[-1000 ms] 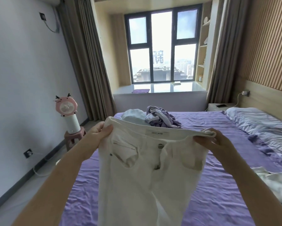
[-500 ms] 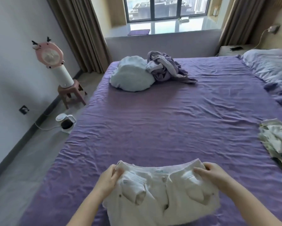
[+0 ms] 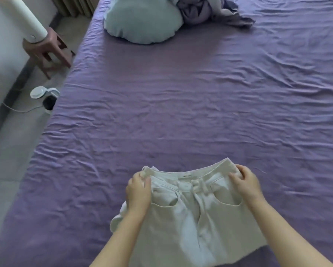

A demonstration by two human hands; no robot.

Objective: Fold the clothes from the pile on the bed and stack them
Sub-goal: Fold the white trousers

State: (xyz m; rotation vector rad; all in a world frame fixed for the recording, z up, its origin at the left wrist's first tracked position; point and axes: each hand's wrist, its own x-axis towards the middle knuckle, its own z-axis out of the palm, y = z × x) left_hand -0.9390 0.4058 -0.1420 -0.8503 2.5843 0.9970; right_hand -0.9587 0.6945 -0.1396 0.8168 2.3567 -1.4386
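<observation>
Down near the bottom edge of the head view, a pair of white denim trousers [image 3: 196, 214] lies front side up on the wrinkled purple bed sheet [image 3: 181, 112], its waistband pointing toward the far end of the bed. The left hand [image 3: 137, 191] grips the waistband's left corner, its fingers [image 3: 140, 177] curled around the fabric edge. The right hand [image 3: 245, 182] holds the right corner in the same way, with its fingers [image 3: 238, 170] bent over the band. A small label shows inside the waistband between the two hands. Far up the bed, well apart from the trousers, a pale blue rounded bundle of cloth [image 3: 142, 22] rests just beside a crumpled heap of lilac and grey clothes [image 3: 210, 10]. Beside the bed on the left, a brown wooden stool [image 3: 50, 49] carries a white cylinder [image 3: 30, 22], and a white kettle [image 3: 46, 99] sits on the grey floor.
</observation>
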